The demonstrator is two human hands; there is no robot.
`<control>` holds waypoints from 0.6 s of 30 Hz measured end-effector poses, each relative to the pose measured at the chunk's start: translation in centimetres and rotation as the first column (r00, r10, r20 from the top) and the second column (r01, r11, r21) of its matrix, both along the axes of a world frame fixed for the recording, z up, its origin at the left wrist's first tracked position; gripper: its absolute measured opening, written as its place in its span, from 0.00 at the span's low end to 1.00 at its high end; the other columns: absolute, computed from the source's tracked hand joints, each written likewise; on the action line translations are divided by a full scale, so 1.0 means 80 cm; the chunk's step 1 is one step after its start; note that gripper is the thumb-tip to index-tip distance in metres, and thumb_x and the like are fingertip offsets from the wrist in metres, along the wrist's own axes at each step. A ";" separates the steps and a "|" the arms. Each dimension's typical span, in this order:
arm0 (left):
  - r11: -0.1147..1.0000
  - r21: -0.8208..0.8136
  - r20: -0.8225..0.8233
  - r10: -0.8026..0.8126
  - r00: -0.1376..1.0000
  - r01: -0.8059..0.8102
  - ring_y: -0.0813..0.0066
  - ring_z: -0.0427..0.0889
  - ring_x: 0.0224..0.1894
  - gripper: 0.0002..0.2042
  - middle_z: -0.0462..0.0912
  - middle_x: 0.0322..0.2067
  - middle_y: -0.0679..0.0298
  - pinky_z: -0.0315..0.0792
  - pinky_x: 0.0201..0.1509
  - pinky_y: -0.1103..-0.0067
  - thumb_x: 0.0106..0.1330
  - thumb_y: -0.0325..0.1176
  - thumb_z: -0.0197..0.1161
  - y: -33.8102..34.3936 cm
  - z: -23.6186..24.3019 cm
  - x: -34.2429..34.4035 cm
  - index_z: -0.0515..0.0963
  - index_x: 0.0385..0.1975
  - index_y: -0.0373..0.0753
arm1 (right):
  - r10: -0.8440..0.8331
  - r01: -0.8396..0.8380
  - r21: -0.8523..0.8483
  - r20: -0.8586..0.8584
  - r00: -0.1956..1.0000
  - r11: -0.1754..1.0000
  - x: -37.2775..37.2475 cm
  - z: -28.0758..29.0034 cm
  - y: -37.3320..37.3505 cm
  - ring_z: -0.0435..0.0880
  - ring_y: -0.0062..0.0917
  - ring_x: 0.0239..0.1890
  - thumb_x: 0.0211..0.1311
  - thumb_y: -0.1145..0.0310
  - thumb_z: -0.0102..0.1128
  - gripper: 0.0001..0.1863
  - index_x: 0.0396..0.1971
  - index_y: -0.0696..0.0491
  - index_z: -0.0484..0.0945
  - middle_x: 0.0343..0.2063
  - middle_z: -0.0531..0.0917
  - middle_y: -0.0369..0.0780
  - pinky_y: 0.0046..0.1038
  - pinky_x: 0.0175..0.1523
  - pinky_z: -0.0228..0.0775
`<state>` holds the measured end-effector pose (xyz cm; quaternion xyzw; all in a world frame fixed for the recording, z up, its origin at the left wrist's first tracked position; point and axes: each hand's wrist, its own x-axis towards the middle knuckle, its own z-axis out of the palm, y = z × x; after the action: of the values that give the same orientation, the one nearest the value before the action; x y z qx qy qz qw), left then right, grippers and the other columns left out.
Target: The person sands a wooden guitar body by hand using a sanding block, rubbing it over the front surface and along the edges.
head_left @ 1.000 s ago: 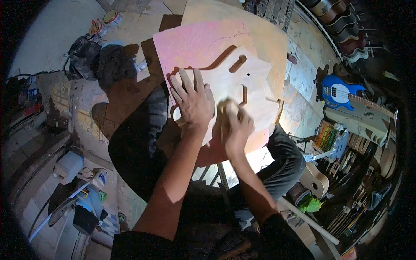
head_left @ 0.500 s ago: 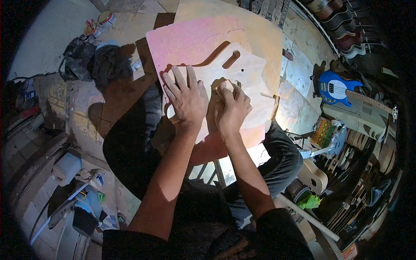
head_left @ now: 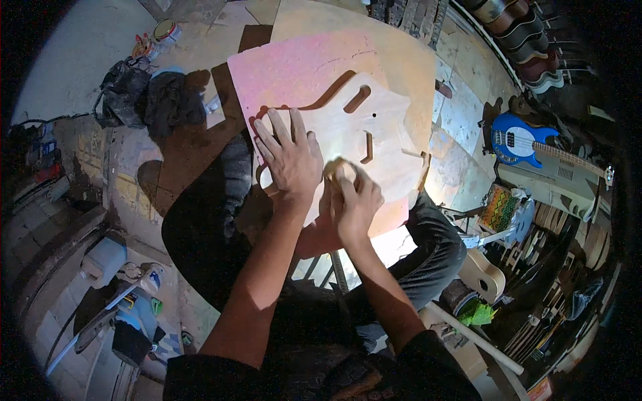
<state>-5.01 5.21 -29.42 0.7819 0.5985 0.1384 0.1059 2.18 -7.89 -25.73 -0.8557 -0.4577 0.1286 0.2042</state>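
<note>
A pale, unfinished wooden guitar body [head_left: 391,134] lies flat on a pink and orange board [head_left: 287,73] over my lap. It has two slots cut through or into its face and a small dark round hole near its far edge. My left hand [head_left: 292,157] rests flat on the left part of the body, fingers stretched out and slightly apart. Closer to me, my right hand [head_left: 356,204] grips a small light-coloured block [head_left: 341,171], pressed against the wood near the body's near edge. The fingers partly cover the block, so its underside is hidden.
To the right, a blue and white electric bass [head_left: 518,139] leans beside stacked wooden parts. An unpainted wooden piece with a round hole [head_left: 487,275] stands nearer. Black bags [head_left: 125,90] and an open can [head_left: 165,30] lie at the far left. Guitar bodies [head_left: 515,33] hang at the upper right.
My right hand has drawn the block toward me across the wood, uncovering the slot in the middle of the body. My left hand has stayed nearly in place.
</note>
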 end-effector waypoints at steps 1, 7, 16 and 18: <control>1.000 0.015 -0.007 -0.010 1.000 0.010 0.22 0.50 0.77 0.32 0.53 0.77 0.35 0.55 0.75 0.37 0.75 0.44 0.61 -0.004 -0.002 -0.001 0.65 0.76 0.39 | 0.027 -0.032 0.067 0.076 0.997 0.997 0.006 0.001 0.022 0.76 0.44 0.56 0.66 0.68 0.64 0.26 0.64 0.39 0.81 0.59 0.80 0.49 0.48 0.62 0.64; 0.998 -0.057 0.009 -0.010 1.000 0.011 0.23 0.44 0.79 0.32 0.51 0.78 0.36 0.50 0.78 0.38 0.75 0.41 0.60 -0.005 0.004 -0.002 0.64 0.77 0.37 | 0.037 -0.038 0.062 0.022 0.999 0.997 0.004 -0.002 -0.001 0.75 0.46 0.60 0.63 0.68 0.66 0.28 0.65 0.39 0.81 0.64 0.77 0.49 0.47 0.64 0.65; 1.000 -0.016 -0.022 -0.008 1.000 0.008 0.21 0.49 0.77 0.32 0.54 0.77 0.36 0.54 0.76 0.38 0.74 0.42 0.62 -0.005 0.001 -0.005 0.66 0.75 0.37 | 0.038 -0.042 0.073 0.045 0.998 0.996 0.003 0.000 0.006 0.74 0.46 0.62 0.65 0.68 0.64 0.24 0.63 0.44 0.83 0.65 0.77 0.48 0.46 0.67 0.61; 1.000 0.015 -0.002 -0.013 1.000 0.013 0.21 0.49 0.77 0.31 0.55 0.77 0.36 0.54 0.77 0.39 0.74 0.42 0.62 0.001 0.003 0.002 0.67 0.74 0.38 | -0.102 0.102 -0.006 -0.162 0.982 0.995 0.004 0.001 -0.010 0.75 0.44 0.62 0.65 0.67 0.66 0.24 0.62 0.42 0.84 0.65 0.78 0.47 0.46 0.69 0.60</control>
<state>-4.82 5.29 -29.21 0.7866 0.5926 0.1415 0.1003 2.47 -8.70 -25.61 -0.8645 -0.3953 0.1867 0.2479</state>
